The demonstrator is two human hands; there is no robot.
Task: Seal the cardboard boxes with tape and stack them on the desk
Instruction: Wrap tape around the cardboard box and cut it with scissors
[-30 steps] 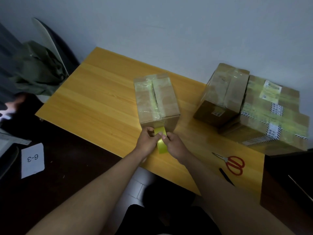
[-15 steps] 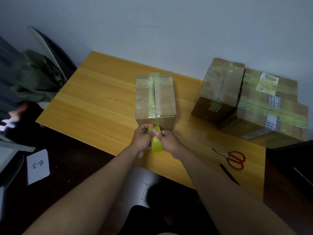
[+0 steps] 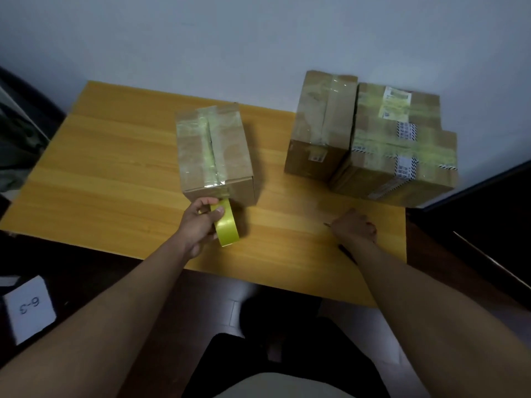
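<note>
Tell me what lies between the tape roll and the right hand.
Only bare desk separates the tape roll from the right hand, as the head view shows.

Both forearms bare to the elbow and no sleeves showing, bare left hand point(image 3: 201, 222) and right hand point(image 3: 355, 226), dark trousers below, a pale shirt hem at the bottom edge.

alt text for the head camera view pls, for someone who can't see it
A left hand holds a yellow tape roll against a taped cardboard box on a wooden desk. The right hand reaches down near the desk's right side, where two more taped boxes sit.
</note>
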